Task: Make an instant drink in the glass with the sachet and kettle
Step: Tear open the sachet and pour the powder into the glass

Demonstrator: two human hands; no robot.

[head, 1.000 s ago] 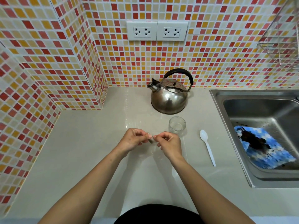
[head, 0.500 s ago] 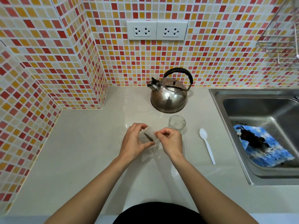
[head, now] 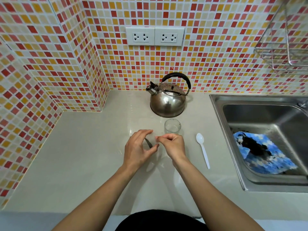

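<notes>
Both hands are positioned above the counter (head: 83,155), directly in front of the glass (head: 172,126). The left hand (head: 139,148) holds a small pale translucent sachet (head: 152,141) between thumb and curled fingers; a dark thin strip shows at the sachet's left edge. The right hand (head: 173,145) pinches the right edge of the sachet between thumb and forefinger, with the remaining fingers curled in. The sachet is blurred, and whether it is torn cannot be determined.

The glass stands upright on the counter, just behind the right hand, and appears empty. The steel kettle (head: 167,102) stands behind the glass, near the tiled wall, with its black handle raised and its spout pointing left. A white plastic spoon (head: 202,149) lies flat on the counter to the right of the right hand, bowl end away from the person. The sink (head: 221,130) sits at the right, with a blue cloth (head: 263,154) lying in the basin.
</notes>
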